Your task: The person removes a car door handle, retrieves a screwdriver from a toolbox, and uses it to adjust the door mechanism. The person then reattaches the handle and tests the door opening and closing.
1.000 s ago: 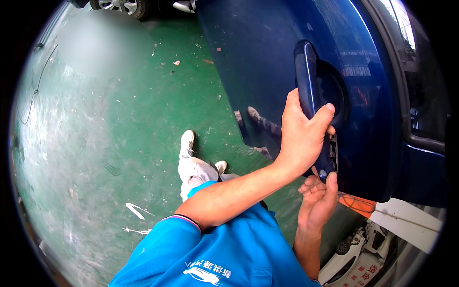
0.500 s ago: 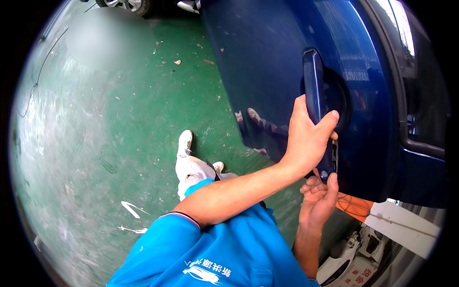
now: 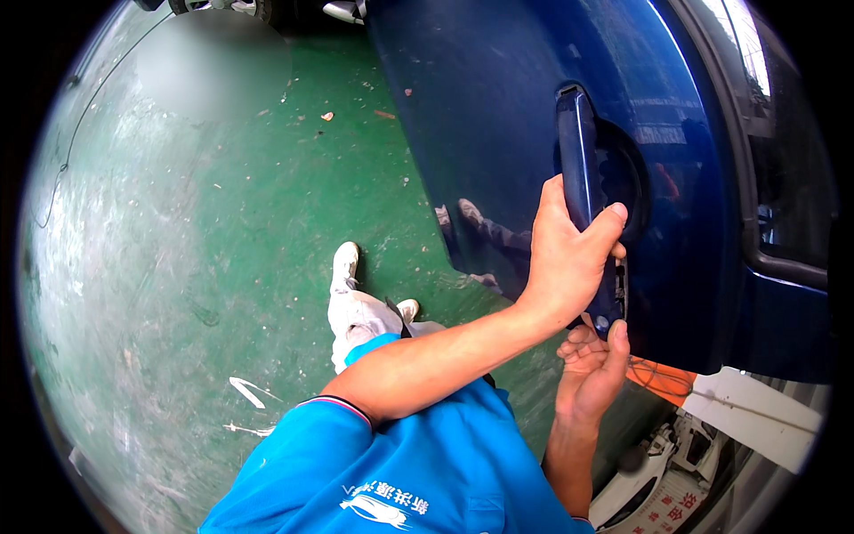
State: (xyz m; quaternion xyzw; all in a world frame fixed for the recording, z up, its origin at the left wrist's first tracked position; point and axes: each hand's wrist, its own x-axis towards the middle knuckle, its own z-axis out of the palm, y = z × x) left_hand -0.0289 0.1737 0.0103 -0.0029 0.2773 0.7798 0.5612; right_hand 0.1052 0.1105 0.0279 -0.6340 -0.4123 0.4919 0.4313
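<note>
A dark blue car door stands at the right, with a long glossy door handle in the same blue. My left hand is closed round the handle's middle, its thumb lying across the near side. Just below, my right hand grips the handle's lower end between the thumb and the bent fingers. That end sits off the door panel, and a dark slot with inner parts shows along its side. Behind the handle is a round recess. My fingertips behind the handle are hidden.
Green floor spreads to the left, with small scraps and a thin black cable. A car wheel is at the top. An orange panel, a white board and white car parts lie at the lower right.
The view has shifted slightly. Both hands keep the same hold on the door handle, with hardly any movement against the door.
</note>
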